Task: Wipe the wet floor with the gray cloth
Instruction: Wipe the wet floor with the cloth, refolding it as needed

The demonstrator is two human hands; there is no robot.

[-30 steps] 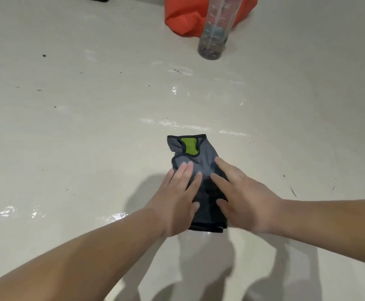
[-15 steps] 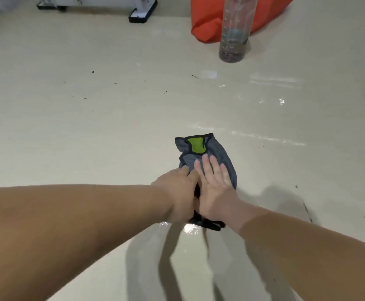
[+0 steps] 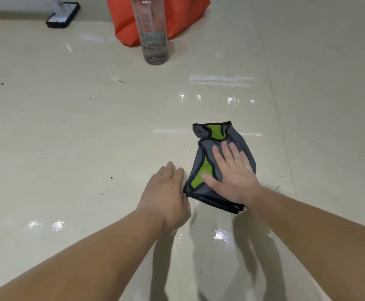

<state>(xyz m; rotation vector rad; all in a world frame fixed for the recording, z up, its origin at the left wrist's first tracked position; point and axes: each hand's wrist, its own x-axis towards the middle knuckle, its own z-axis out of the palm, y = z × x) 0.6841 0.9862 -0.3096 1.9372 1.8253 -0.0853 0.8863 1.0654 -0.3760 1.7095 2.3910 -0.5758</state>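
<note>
The gray cloth (image 3: 237, 135), trimmed in black with bright green patches, lay crumpled on the pale glossy floor (image 3: 79, 137), a little right of the middle of the view; the right hand (image 3: 233, 173) lay flat upon it, palm down, fingers straight and slightly spread, thumb stretched out over a green patch, gripping nothing; the hand covered the near right part of the cloth, while the far end with its green patch and the near black hem showed bare. The left hand (image 3: 166, 196) was just beside the cloth's left edge, fingers straight and together, pointing away from the person, holding nothing; its little-finger side came up to the cloth's near left corner, though whether it touched the cloth or the floor could not be told. Both forearms reached in from the bottom of the view, throwing soft shadows on the floor below the hands. Wet glints (image 3: 220, 234) shone on the floor just short of the cloth, and others lay beyond it and off to the left. Farther off stood a clear plastic bottle (image 3: 153, 35), upright, with an orange bag (image 3: 183, 14) right behind it; to the left of these lay a white foot edged in black (image 3: 63, 16).
</note>
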